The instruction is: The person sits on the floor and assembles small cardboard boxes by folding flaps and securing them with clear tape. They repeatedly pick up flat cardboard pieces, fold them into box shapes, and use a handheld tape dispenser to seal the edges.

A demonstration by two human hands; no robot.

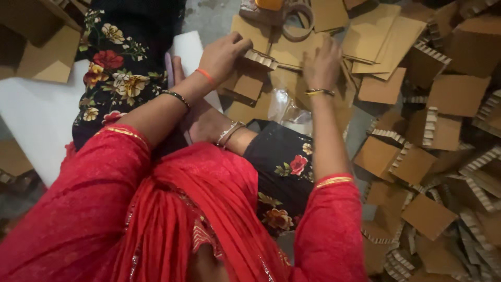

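Cardboard strip [259, 58] sits pinched under the left hand [223, 54], while the right hand [322, 65] rests flat just beside it.

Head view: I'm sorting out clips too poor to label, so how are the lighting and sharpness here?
Head view: dim warm light; the white sheet at left is the brightest patch; the cardboard pieces fall into shadow at lower right; the right hand is slightly smeared, the left hand sharper; the clear plastic shows glare.
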